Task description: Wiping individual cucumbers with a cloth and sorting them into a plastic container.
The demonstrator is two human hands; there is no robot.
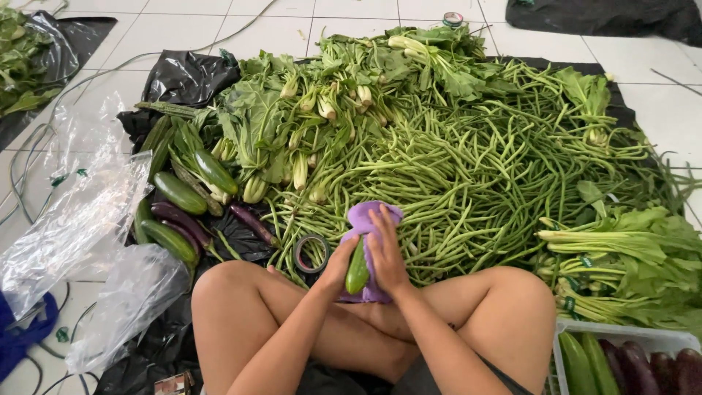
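- Bare knees (241, 292), folded cross-legged, sat nearest of all, with both forearms running up between them toward twelve o'clock.
- Just past the knees, a small green cucumber (357, 269) stood nearly upright against a purple cloth (363, 222), both of them in front of the big pile of long beans (468, 175).
- Her left hand (338, 263) was closed around the cucumber from the nine o'clock side, thumb and fingers wrapped about its lower half.
- Her right hand (386, 252) lay flatter at three o'clock, fingers spread and pointing up, pressing the cloth against the cucumber.
- I judged the cucumber light, stiff and smooth-skinned, likely slick if damp, so the thick middle looked the best place to grip it; the cloth was soft and limp and would bunch anywhere.
- At nine o'clock from the hands lay a roll of tape (311, 253), and beyond it more cucumbers (179, 192) and dark eggplants (179, 217) on black plastic sheet (186, 73).
- Leafy greens (292, 110) were heaped at eleven o'clock, more bundled at three (629, 256).
- A white crate (621, 335) at five o'clock held cucumbers and eggplants; clear bags (80, 212) lay crumpled on the tiles at nine.
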